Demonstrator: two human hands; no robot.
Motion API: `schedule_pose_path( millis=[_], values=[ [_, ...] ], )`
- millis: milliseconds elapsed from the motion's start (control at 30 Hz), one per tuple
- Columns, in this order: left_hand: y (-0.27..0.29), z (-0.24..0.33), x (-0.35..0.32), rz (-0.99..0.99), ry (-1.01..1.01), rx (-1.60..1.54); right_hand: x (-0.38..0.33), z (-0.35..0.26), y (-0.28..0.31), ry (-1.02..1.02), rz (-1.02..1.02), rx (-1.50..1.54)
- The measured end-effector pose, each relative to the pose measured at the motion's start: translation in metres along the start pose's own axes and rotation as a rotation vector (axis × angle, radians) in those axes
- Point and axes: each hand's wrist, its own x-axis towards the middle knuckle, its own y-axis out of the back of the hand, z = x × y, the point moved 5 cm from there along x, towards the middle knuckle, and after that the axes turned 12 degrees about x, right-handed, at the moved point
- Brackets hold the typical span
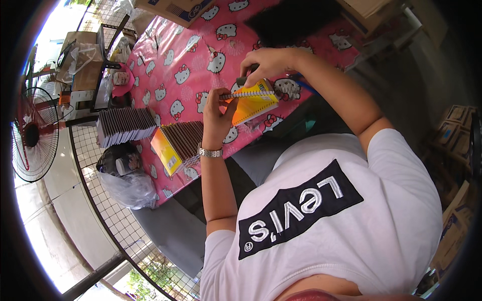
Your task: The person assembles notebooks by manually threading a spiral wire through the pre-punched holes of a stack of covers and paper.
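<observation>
A yellow-and-orange spiral notebook (256, 108) lies near the table's front edge, its coil running along the far side. My left hand (216, 118), with a metal watch at its wrist, pinches the left end of that coil. Over the coil, my right hand (271, 61) is closed around a small dark object (241, 80); the fingers hide most of it, so its kind is unclear. Left of my left wrist stands a row of yellow spiral notebooks (173, 145), coils upward. Farther left is another row of dark-spined notebooks (125, 125).
A pink patterned cloth (175, 75) covers the table. Cardboard boxes (175, 9) and a black mat (286, 22) sit toward the far side. Plastic bags (128, 188) lie at the left corner, near a standing fan (32, 135). More boxes (447, 130) are stacked at right.
</observation>
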Motion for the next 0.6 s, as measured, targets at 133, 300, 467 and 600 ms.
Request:
schedule_pose_path(
  millis=[133,300,467,600],
  values=[
    [0.002,-0.002,-0.009,-0.003,0.191,-0.234,-0.037,0.039,0.059,0.079,0.551,-0.342],
    [-0.004,-0.009,-0.034,0.303,0.205,-0.45,-0.12,0.14,0.114,-0.105,1.104,-0.923],
    [-0.016,-0.024,-0.048,0.415,0.309,-0.476,-0.118,0.124,0.007,0.267,0.981,-0.981],
    [-0.013,-0.007,-0.039,0.521,0.17,-0.359,-0.104,0.141,-0.014,0.184,0.744,-0.903]
  ],
)
